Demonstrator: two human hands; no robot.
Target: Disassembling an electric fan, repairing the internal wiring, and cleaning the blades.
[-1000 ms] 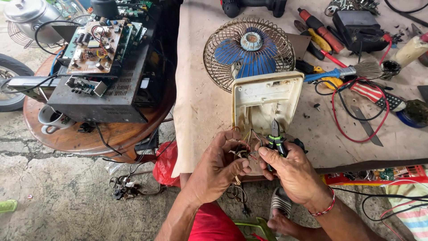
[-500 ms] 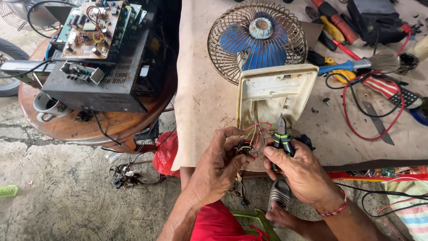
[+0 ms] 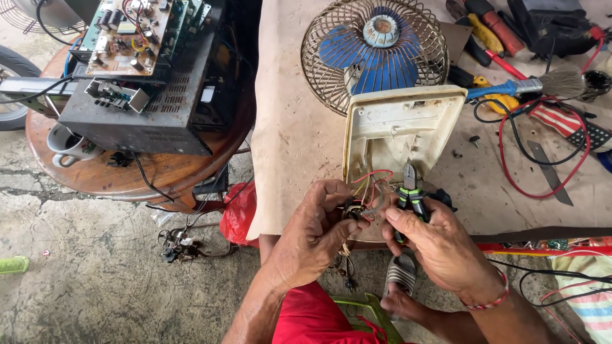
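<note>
At the workbench's [image 3: 299, 140] near edge the right hand [image 3: 440, 245] grips cutters [image 3: 410, 188] pointing away, just right of the wire bundle [image 3: 366, 191] pinched by the left hand [image 3: 315, 239]

Lighting: soft, even daylight, bright overall; source direction cannot be told. Shadows: faint and short, darkest beneath the round table [image 3: 127, 181] at centre left and under the workbench [image 3: 299, 127] edge, lower centre. Glare: none strong; pale sheen on the cream housing [image 3: 398, 124] and mild washout at the upper right corner. Focus: sharp across the middle; hands crisp, no motion blur. Distortion: wide-angle bowing toward the frame edges, with lines curving at upper left and far right. Colour: saturated reds and blues.
</note>
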